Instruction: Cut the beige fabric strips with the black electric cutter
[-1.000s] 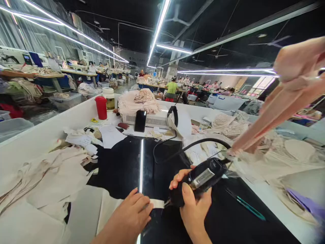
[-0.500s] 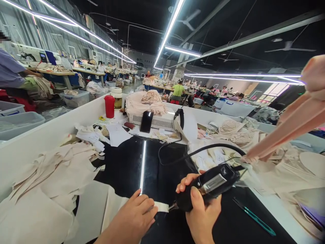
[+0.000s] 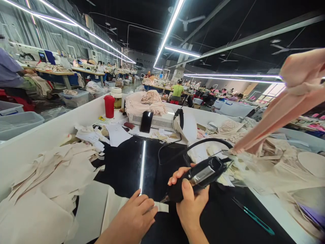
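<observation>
**Bright strip lighting, warped edges**

You work under long ceiling tube lights (image 3: 169, 27); one glares as a white streak on the glossy black tabletop (image 3: 122, 169). Your view bends strongly at the edges. The pink fabric (image 3: 284, 108) at right is blurred.

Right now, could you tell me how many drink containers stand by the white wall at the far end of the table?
2: a red cup and, just right of it, a white-lidded jar. Fabric piles nearby may hide others.
</observation>
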Demonstrator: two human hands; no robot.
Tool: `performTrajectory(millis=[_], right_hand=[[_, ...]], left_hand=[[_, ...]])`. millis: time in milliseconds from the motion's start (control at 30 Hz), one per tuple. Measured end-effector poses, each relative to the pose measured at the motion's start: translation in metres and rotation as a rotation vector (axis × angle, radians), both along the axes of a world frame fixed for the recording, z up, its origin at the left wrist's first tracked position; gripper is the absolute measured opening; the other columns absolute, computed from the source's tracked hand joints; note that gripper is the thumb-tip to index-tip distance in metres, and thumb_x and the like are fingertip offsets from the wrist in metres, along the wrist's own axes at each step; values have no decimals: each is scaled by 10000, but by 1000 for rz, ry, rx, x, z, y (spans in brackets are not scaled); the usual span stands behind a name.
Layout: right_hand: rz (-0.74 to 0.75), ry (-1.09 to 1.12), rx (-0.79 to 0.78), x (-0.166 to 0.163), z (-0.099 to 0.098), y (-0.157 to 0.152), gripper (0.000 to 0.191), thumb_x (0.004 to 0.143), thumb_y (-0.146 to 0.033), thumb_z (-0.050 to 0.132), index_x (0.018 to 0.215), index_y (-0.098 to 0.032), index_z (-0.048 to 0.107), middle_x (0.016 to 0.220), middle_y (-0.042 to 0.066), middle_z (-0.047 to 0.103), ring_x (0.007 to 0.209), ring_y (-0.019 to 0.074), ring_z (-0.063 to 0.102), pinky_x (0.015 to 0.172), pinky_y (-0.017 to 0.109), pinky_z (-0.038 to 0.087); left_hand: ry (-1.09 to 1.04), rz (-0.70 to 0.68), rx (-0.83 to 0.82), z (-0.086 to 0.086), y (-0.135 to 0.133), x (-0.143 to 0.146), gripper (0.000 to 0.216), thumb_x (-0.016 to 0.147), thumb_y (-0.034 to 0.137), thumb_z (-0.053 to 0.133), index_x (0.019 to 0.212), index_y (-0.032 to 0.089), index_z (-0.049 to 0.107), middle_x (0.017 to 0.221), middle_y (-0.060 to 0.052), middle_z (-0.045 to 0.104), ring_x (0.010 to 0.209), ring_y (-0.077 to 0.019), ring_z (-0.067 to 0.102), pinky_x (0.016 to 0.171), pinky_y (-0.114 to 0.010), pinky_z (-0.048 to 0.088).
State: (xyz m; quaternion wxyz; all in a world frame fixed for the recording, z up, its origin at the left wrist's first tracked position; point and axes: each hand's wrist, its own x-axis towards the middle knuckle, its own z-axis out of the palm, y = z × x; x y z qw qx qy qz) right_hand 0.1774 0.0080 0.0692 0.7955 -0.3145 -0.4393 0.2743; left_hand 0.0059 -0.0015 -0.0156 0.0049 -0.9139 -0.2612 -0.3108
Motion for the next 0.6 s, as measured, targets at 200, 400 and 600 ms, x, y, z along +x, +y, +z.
performTrajectory(millis=[200,400,600], right_hand=[[1,-4,-15,-4,-3,0,303,965,-272,750,1221,-303,590,857,-40,668,632,127,654,597,297,603],[-55,6,-39,3,4,0,302,945,-258,754,1196,-290,589,827,-43,669,610,133,648,564,296,599],[-79,-10,-34,10,4,-3,302,942,-275,750,1198,-276,589,822,-40,667,605,135,637,556,297,593]], left_hand=[[2,13,5,0,-1,2,230,963,66,609,1154,194,612,1078,-21,709,954,-215,690,1067,-476,553],[23,14,-23,2,-3,1,220,974,72,606,1152,201,605,1075,-10,701,965,-214,685,1083,-490,540],[32,13,-28,7,-3,0,200,1002,77,553,1155,199,598,1072,-20,701,978,-211,682,1093,-474,533]])
